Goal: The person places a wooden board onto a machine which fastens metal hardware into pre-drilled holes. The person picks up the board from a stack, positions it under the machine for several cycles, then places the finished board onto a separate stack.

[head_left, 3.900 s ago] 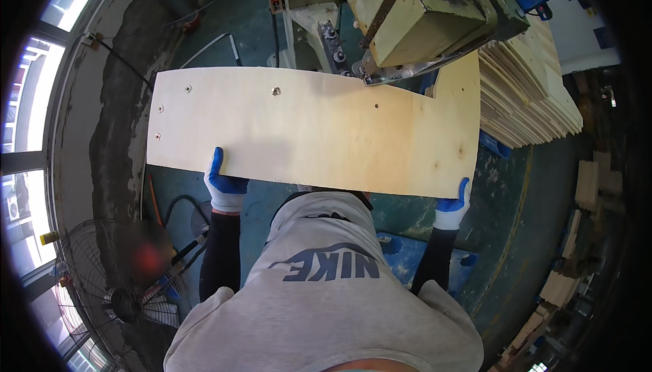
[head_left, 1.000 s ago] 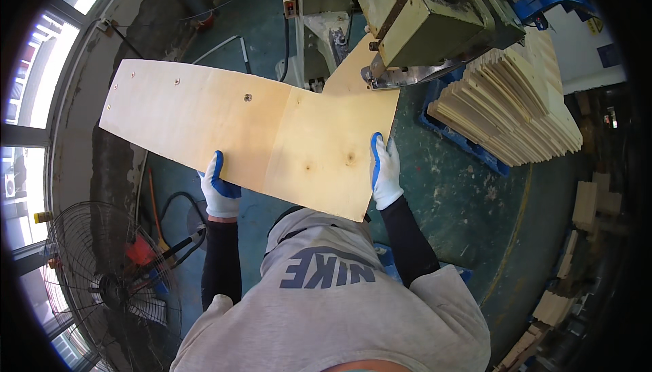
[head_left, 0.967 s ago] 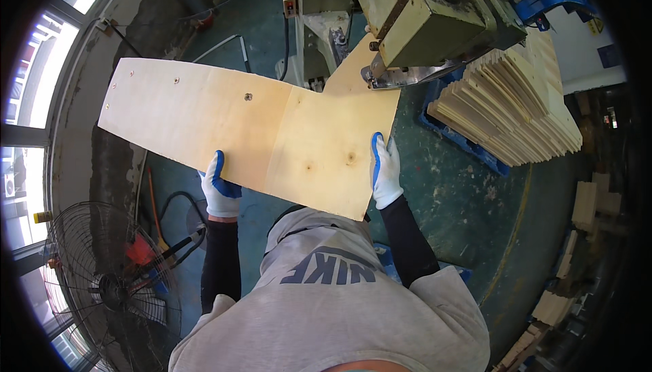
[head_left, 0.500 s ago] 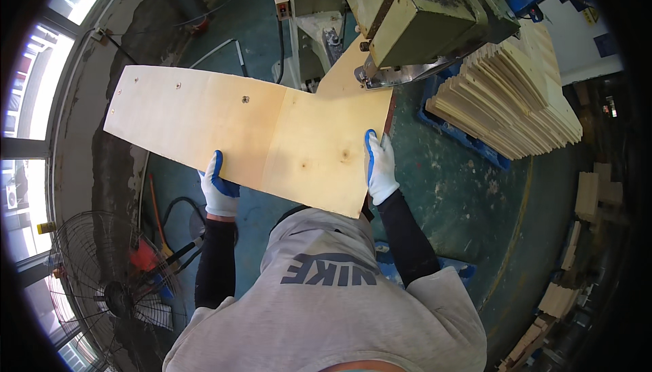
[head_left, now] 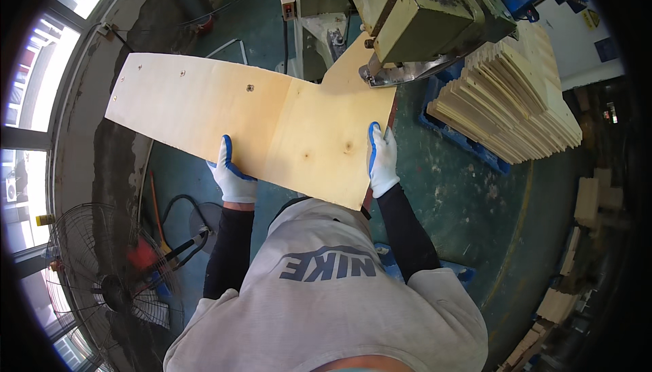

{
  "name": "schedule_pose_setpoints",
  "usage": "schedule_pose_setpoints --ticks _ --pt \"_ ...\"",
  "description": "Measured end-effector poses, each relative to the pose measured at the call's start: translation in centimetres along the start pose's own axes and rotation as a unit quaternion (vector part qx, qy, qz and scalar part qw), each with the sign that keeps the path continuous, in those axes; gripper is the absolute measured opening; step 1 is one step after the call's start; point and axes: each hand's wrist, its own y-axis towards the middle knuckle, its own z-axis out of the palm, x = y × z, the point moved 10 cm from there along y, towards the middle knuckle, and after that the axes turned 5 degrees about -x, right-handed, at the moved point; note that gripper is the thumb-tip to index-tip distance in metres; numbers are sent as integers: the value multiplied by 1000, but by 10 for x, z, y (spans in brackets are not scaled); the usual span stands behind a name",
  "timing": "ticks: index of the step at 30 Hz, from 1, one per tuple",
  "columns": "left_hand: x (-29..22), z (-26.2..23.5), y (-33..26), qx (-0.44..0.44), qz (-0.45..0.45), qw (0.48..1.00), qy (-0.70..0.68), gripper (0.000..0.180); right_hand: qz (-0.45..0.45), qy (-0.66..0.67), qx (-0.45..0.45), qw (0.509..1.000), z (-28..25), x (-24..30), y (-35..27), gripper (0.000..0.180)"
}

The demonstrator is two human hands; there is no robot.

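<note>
Gripping the plywood sheet at its near edge with the left hand and its right edge with the right hand, far corner under the press head, the person risks it sagging leftward and twisting off line.

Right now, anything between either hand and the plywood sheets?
Nothing visible. The left hand grips the near edge of the plywood sheets and the right hand holds their right edge, both in direct contact; the far corner sits under the machine head.
</note>
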Motion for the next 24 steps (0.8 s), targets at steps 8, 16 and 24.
schedule_pose_setpoints --ticks 8,16,24 --pt "-94 -64 74 23 29 993 116 46 143 146 70 976 83 -24 -97 47" --pt "-192 -153 77 20 41 976 213 42 180 121 99 971 106 -15 -46 31" --pt "-165 -142 56 22 -6 981 193 44 123 50 91 987 98 -16 -38 40"
